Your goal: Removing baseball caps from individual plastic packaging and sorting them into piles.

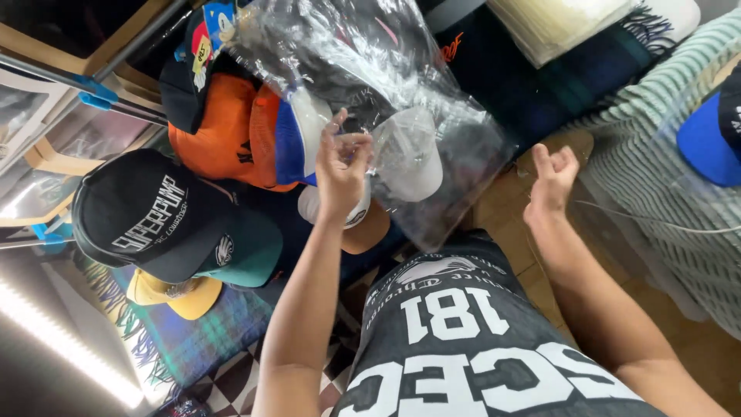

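Note:
My left hand (342,166) is raised and pinches the edge of a clear plastic bag (386,93) that hangs in front of me. Inside the bag I see a dark cap and a white cap brim (413,158). My right hand (552,181) hovers to the right of the bag, fingers loosely curled and holding nothing, just above a wooden surface. Below both arms lies a dark grey garment with large white lettering (463,347).
Several caps are piled at the left: an orange one (224,131), a black one with white lettering (143,212), a teal brim (247,255), a yellow brim (181,297). A blue cap (706,139) rests on striped fabric at the right. A plaid blanket (208,332) lies below.

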